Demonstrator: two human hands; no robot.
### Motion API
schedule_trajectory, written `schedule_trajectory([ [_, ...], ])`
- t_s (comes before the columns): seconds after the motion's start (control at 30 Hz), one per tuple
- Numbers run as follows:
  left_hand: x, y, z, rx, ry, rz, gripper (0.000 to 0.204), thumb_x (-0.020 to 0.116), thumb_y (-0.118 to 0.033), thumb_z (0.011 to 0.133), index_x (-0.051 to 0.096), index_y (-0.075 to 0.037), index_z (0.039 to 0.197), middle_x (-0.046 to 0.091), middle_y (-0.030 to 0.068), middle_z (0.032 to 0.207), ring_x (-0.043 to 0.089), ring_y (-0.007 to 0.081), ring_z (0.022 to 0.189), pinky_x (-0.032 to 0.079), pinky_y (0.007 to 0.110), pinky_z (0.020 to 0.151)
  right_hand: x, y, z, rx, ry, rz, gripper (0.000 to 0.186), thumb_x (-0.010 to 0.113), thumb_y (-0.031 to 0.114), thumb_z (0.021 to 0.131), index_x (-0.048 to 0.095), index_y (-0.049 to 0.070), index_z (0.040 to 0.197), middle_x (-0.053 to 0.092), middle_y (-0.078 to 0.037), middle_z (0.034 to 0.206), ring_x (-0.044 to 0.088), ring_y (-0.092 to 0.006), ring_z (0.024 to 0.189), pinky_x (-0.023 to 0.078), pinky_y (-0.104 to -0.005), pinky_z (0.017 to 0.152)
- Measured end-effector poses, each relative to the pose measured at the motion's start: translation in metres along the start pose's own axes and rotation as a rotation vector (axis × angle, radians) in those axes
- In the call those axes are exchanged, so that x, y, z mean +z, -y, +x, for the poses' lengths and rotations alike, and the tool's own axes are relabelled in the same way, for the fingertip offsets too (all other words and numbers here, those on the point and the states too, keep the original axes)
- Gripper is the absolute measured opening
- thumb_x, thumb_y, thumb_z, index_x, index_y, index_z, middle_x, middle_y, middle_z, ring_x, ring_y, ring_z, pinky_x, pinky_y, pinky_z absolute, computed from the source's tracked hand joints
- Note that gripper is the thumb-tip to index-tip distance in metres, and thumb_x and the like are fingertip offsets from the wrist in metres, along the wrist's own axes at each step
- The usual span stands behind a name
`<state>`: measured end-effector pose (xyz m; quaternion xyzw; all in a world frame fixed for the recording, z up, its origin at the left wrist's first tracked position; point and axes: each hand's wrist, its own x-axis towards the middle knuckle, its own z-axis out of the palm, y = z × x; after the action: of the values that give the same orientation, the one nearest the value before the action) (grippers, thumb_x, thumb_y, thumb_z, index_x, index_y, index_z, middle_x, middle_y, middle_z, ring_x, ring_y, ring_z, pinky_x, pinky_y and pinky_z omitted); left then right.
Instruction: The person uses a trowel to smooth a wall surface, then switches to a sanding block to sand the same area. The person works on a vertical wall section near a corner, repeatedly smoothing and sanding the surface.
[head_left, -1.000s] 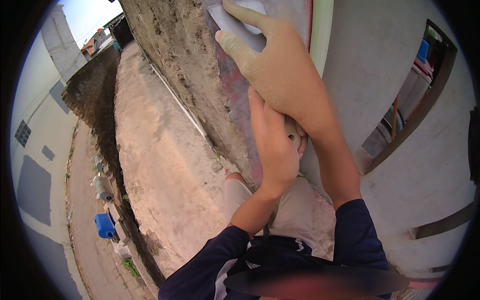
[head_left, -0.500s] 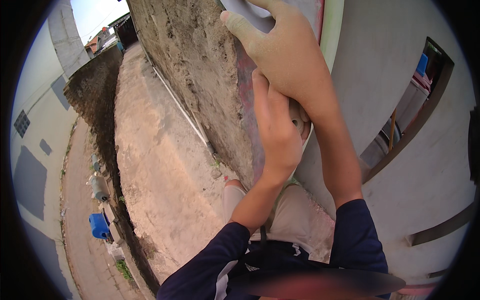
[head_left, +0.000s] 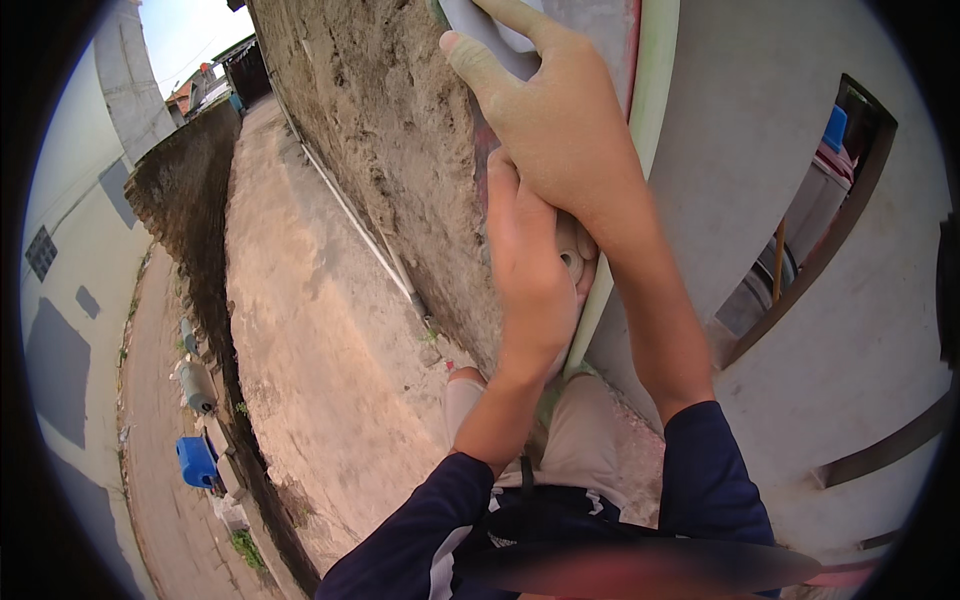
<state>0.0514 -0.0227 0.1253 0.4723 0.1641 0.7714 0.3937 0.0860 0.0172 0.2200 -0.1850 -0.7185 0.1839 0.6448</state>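
My right hand [head_left: 555,140], dusted with pale powder, grips a smooth light-grey piece [head_left: 485,40] at the wall's painted corner [head_left: 650,100], thumb to the left and index finger stretched over it. Just below it my left hand [head_left: 530,255] is wrapped round a beige rounded object with a hole [head_left: 570,260], mostly hidden by the fingers. The two hands touch or overlap. What exactly either object is, I cannot tell.
A rough plastered wall [head_left: 380,140] with a white pipe [head_left: 350,215] borders a concrete walkway [head_left: 290,380]. A low crumbling wall [head_left: 175,190] separates a lower lane [head_left: 150,390] with a blue container [head_left: 197,462]. On the right, a grey wall [head_left: 830,390] has a barred-off-looking opening [head_left: 785,250].
Both hands shifted slightly up, then a little left in the picture, keeping their holds. The view has shifted slightly, and more of the green painted edge shows below them now.
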Motion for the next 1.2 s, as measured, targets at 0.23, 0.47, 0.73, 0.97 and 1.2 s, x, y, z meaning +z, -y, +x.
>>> schedule_trajectory([
  [0.23, 0.004, -0.011, 0.011, -0.039, 0.055, -0.038, 0.029, 0.040, -0.032, 0.108, 0.046, -0.007, 0.121, 0.052, 0.0009, 0.073, 0.042, 0.0046, 0.045, 0.029, 0.022, 0.038, -0.006, -0.001, 0.006, 0.160, 0.011, 0.007, 0.050, 0.063, 0.020, 0.090, 0.060, -0.004, 0.134, 0.070, -0.032, 0.097, 0.073, -0.0375, 0.089, 0.054, -0.0419, 0.084],
  [0.47, 0.002, -0.009, 0.015, 0.016, 0.103, -0.094, 0.027, 0.040, -0.032, 0.108, 0.047, -0.009, 0.120, 0.055, 0.0014, 0.076, 0.044, 0.0055, 0.046, 0.029, 0.021, 0.037, -0.002, 0.001, 0.012, -0.067, -0.082, -0.192, 0.050, 0.062, 0.020, 0.091, 0.059, -0.005, 0.135, 0.068, -0.034, 0.105, 0.069, -0.0427, 0.102, 0.052, -0.0421, 0.094],
  [0.73, 0.011, -0.026, 0.013, -0.075, 0.105, -0.094, 0.026, 0.038, -0.033, 0.107, 0.048, -0.011, 0.116, 0.056, 0.0033, 0.074, 0.043, 0.0067, 0.043, 0.028, 0.021, 0.034, -0.006, 0.021, 0.014, -0.014, -0.028, -0.255, 0.050, 0.062, 0.021, 0.090, 0.060, -0.004, 0.133, 0.069, -0.033, 0.100, 0.070, -0.0438, 0.097, 0.053, -0.0438, 0.092],
  [0.97, 0.011, -0.029, 0.022, -0.115, 0.136, -0.150, 0.029, 0.036, -0.032, 0.108, 0.050, -0.012, 0.123, 0.060, 0.0031, 0.080, 0.043, 0.0062, 0.040, 0.026, 0.021, 0.031, -0.012, 0.039, 0.010, -0.067, -0.089, -0.398, 0.049, 0.059, 0.021, 0.093, 0.058, -0.006, 0.134, 0.066, -0.037, 0.107, 0.067, -0.0454, 0.104, 0.052, -0.0434, 0.092],
  [1.2, 0.009, -0.032, 0.024, -0.110, 0.110, -0.247, 0.035, 0.031, -0.028, 0.107, 0.056, -0.006, 0.119, 0.064, 0.0050, 0.086, 0.042, 0.0070, 0.041, 0.026, 0.020, 0.033, -0.001, 0.025, 0.029, -0.103, -0.126, -0.516, 0.044, 0.057, 0.017, 0.093, 0.060, -0.007, 0.131, 0.066, -0.037, 0.100, 0.067, -0.0469, 0.097, 0.052, -0.0475, 0.088],
])
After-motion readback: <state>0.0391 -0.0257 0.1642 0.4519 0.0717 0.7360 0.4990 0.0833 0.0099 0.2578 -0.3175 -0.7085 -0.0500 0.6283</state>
